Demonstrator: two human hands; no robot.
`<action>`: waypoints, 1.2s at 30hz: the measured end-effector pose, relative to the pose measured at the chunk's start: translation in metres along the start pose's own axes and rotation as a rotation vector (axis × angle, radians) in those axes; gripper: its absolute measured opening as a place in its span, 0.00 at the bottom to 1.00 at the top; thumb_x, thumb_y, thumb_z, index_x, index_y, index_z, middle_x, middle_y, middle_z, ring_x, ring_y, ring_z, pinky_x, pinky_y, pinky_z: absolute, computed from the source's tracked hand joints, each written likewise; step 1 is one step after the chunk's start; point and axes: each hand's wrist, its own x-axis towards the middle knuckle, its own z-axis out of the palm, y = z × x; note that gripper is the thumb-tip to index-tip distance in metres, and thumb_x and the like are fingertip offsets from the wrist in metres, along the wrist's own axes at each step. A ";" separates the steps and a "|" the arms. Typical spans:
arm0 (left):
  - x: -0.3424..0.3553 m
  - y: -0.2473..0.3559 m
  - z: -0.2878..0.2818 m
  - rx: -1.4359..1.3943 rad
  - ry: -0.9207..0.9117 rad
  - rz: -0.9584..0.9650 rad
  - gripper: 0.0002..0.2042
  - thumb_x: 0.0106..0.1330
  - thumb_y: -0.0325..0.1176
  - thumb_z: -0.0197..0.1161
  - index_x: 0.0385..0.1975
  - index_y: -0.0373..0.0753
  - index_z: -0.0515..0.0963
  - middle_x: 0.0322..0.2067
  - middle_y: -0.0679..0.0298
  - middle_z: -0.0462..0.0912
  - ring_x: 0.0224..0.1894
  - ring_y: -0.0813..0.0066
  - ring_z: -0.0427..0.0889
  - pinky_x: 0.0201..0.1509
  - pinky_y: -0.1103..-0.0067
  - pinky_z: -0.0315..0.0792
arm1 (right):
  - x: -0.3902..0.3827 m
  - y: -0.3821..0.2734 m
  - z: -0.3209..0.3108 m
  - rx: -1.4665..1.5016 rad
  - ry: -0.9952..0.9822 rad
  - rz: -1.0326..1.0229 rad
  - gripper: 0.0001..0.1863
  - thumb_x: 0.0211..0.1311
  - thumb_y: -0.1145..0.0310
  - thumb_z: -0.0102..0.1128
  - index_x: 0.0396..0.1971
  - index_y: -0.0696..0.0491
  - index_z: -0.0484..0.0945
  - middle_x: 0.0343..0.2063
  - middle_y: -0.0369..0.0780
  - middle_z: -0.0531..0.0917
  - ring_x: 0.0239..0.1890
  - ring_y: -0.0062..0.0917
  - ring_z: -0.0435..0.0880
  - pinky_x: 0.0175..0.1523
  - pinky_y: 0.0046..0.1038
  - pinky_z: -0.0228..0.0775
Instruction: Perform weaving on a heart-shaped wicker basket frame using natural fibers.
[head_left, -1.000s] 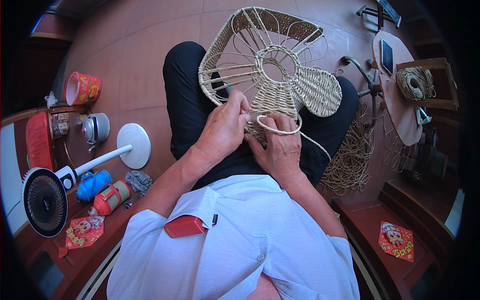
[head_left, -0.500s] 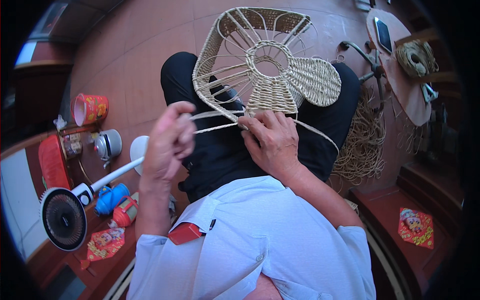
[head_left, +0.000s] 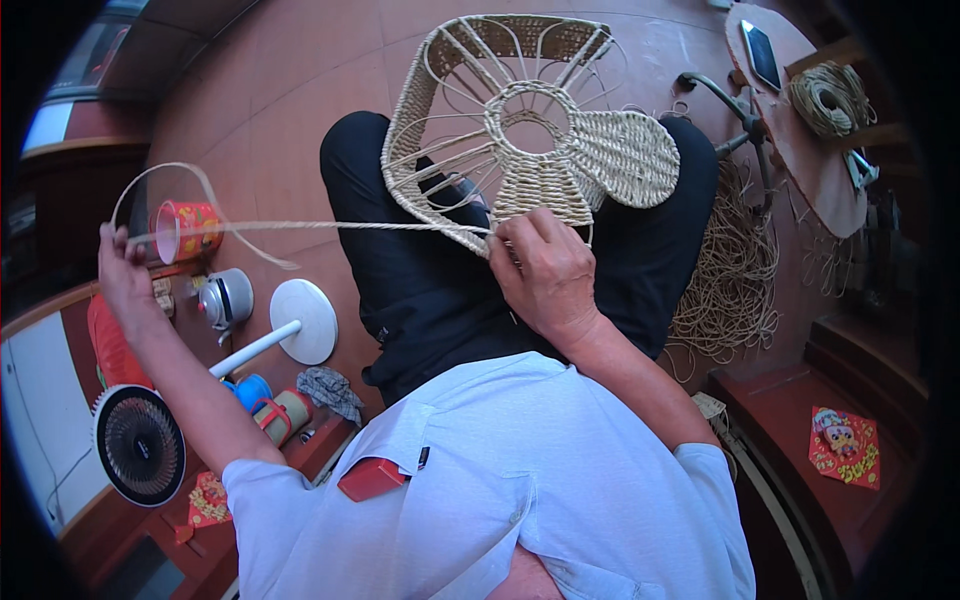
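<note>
A woven straw piece (head_left: 545, 190) rests across my knees, with a round ring in its middle, spokes around it, a curved outer band and two filled petals. My right hand (head_left: 545, 268) is closed on its near edge, fingertips pinching the rim beside the lower petal. From that spot a plaited straw cord (head_left: 370, 226) runs taut to the left. Its other end is in my left hand (head_left: 128, 270), stretched far out to the left with fingers closed round it. The loose tail of the cord loops up and over beyond that hand.
On the left stand a red patterned bucket (head_left: 185, 230), a metal kettle (head_left: 228, 297) and a white fan (head_left: 140, 445) on a pole. Heaped cord (head_left: 728, 270) lies right of my knee. A wooden board (head_left: 800, 130) holds a phone (head_left: 761, 56) and a cord coil (head_left: 832, 98).
My left hand has swung far out to the left, drawing the cord straight. The short cord end right of my right hand has gone from view. My right hand stays at the rim.
</note>
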 end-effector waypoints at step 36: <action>-0.359 -0.090 0.178 0.410 -1.381 -0.196 0.36 0.76 0.19 0.53 0.84 0.35 0.53 0.44 0.57 0.84 0.21 0.77 0.82 0.22 0.78 0.78 | 0.001 0.000 -0.013 0.002 -0.279 0.111 0.10 0.61 0.70 0.75 0.40 0.53 0.87 0.37 0.43 0.79 0.42 0.42 0.84 0.49 0.44 0.76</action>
